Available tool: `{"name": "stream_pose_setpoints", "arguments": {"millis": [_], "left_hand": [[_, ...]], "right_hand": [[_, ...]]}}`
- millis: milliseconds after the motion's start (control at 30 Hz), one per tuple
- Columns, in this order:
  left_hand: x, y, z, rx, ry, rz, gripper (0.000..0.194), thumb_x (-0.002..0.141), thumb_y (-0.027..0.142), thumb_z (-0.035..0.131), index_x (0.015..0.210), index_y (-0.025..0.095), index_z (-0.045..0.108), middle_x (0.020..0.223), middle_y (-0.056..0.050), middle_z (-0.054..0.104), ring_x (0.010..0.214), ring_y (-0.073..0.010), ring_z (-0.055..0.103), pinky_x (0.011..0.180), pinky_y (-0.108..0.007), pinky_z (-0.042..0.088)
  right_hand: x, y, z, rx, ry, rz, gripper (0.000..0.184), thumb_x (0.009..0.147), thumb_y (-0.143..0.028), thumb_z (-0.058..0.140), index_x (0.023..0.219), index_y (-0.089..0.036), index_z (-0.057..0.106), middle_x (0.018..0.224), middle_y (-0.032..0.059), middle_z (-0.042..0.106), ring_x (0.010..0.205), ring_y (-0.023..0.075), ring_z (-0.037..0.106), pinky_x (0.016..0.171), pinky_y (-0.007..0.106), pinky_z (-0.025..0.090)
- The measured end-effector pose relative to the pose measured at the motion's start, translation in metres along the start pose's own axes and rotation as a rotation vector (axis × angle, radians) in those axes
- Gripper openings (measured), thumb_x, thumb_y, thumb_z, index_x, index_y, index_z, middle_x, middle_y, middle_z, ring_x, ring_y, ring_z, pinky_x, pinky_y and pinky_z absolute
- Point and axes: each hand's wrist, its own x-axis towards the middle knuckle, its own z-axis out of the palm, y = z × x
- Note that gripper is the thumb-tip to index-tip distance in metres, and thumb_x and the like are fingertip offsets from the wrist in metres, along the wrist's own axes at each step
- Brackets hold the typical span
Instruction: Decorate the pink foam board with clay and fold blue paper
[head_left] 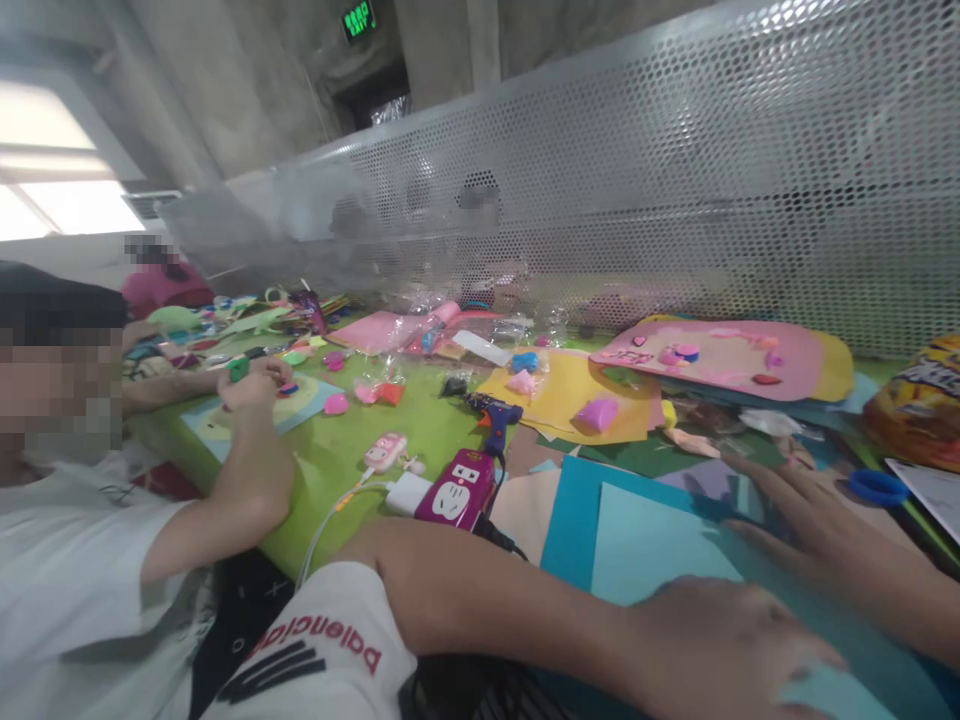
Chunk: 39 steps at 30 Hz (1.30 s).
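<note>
A light blue sheet of paper lies over a darker blue sheet in front of me at the right. My left hand reaches across the light blue sheet, its back toward the camera. Motion blurs its fingers, and their grip is hard to make out beside pale blue paper at the lower right. Above the sheets' right side, my right hand has its fingers stretched out and apart, with nothing visible in them. Whether it touches the paper is unclear.
A purple power strip with a white charger and a glue gun lie left of the sheets. Behind are yellow paper and a decorated pink sheet. At left, a person's hands hold something green. A perforated metal panel borders the table.
</note>
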Motion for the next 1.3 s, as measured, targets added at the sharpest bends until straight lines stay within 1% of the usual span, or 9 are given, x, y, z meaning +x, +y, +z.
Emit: {"name": "stream_pose_setpoints", "arguments": {"millis": [133, 267, 400, 567, 700, 900, 1133, 1233, 1300], "left_hand": [[-0.005, 0.014, -0.013, 0.402, -0.164, 0.209, 0.042, 0.094, 0.036, 0.031, 0.118, 0.017, 0.059, 0.128, -0.009, 0.054, 0.113, -0.0294, 0.052, 0.087, -0.043, 0.045], [-0.011, 0.014, -0.014, 0.475, -0.132, 0.268, 0.048, 0.096, 0.034, 0.019, 0.123, 0.015, 0.054, 0.128, -0.008, 0.053, 0.115, -0.0252, 0.051, 0.090, -0.043, 0.043], [-0.012, 0.004, -0.001, 0.501, -0.080, 0.251, 0.051, 0.097, 0.037, 0.015, 0.132, 0.014, 0.045, 0.131, -0.010, 0.050, 0.122, -0.0259, 0.045, 0.096, -0.045, 0.038], [-0.011, -0.001, 0.009, 0.473, -0.044, 0.259, 0.051, 0.095, 0.040, 0.022, 0.131, 0.012, 0.046, 0.133, -0.014, 0.048, 0.126, -0.0290, 0.041, 0.098, -0.048, 0.035], [-0.014, 0.003, 0.006, 0.388, -0.001, 0.221, 0.061, 0.093, 0.053, 0.029, 0.135, 0.010, 0.042, 0.137, -0.017, 0.044, 0.127, -0.0314, 0.039, 0.102, -0.048, 0.030], [-0.018, 0.008, -0.002, 0.367, -0.067, 0.182, 0.058, 0.094, 0.048, 0.033, 0.139, 0.011, 0.035, 0.144, -0.018, 0.035, 0.131, -0.0331, 0.033, 0.106, -0.052, 0.024], [-0.018, 0.008, -0.003, 0.359, -0.078, 0.196, 0.057, 0.095, 0.049, 0.030, 0.139, 0.012, 0.035, 0.145, -0.017, 0.034, 0.132, -0.0328, 0.032, 0.107, -0.052, 0.024], [-0.018, 0.006, -0.004, 0.346, -0.084, 0.195, 0.057, 0.096, 0.049, 0.029, 0.140, 0.013, 0.034, 0.146, -0.017, 0.033, 0.132, -0.0334, 0.030, 0.107, -0.054, 0.024], [-0.018, 0.005, -0.003, 0.334, -0.097, 0.199, 0.058, 0.096, 0.049, 0.028, 0.141, 0.012, 0.032, 0.147, -0.018, 0.031, 0.133, -0.0341, 0.029, 0.107, -0.055, 0.024]], "right_hand": [[-0.001, 0.000, 0.003, -0.095, -0.017, -0.077, 0.058, 0.091, -0.049, 0.035, 0.134, -0.013, 0.044, 0.115, 0.0220, 0.059, 0.109, 0.0325, 0.056, 0.068, 0.039, 0.054], [0.001, 0.000, 0.001, -0.093, -0.056, -0.028, 0.057, 0.088, -0.049, 0.044, 0.134, -0.016, 0.046, 0.126, 0.0218, 0.053, 0.114, 0.0312, 0.055, 0.072, 0.037, 0.054], [0.001, 0.002, 0.003, -0.028, -0.034, -0.042, 0.054, 0.088, -0.049, 0.044, 0.136, -0.023, 0.046, 0.127, 0.0156, 0.056, 0.119, 0.0304, 0.052, 0.082, 0.040, 0.053], [0.001, 0.004, 0.006, 0.063, -0.099, -0.015, 0.043, 0.089, -0.041, 0.046, 0.128, -0.025, 0.053, 0.128, 0.0108, 0.057, 0.120, 0.0271, 0.052, 0.093, 0.038, 0.050], [0.003, 0.002, 0.003, 0.147, -0.121, 0.004, 0.039, 0.092, -0.038, 0.043, 0.126, -0.021, 0.053, 0.128, 0.0122, 0.056, 0.119, 0.0275, 0.053, 0.097, 0.044, 0.047], [0.010, -0.004, -0.010, 0.125, -0.115, 0.046, 0.034, 0.093, -0.035, 0.042, 0.122, -0.021, 0.054, 0.127, 0.0137, 0.053, 0.117, 0.0279, 0.053, 0.097, 0.046, 0.047], [0.015, -0.004, -0.018, 0.111, -0.225, 0.045, 0.037, 0.096, -0.034, 0.037, 0.129, -0.020, 0.047, 0.135, 0.0093, 0.051, 0.124, 0.0267, 0.047, 0.102, 0.049, 0.040], [0.017, 0.007, -0.023, 0.065, -0.132, 0.070, 0.034, 0.095, -0.035, 0.039, 0.125, -0.022, 0.049, 0.131, 0.0099, 0.052, 0.119, 0.0264, 0.050, 0.097, 0.046, 0.043], [0.023, 0.022, -0.035, -0.029, 0.068, 0.138, 0.034, 0.093, -0.035, 0.045, 0.124, -0.021, 0.050, 0.130, 0.0129, 0.050, 0.118, 0.0274, 0.049, 0.095, 0.046, 0.043]]}}
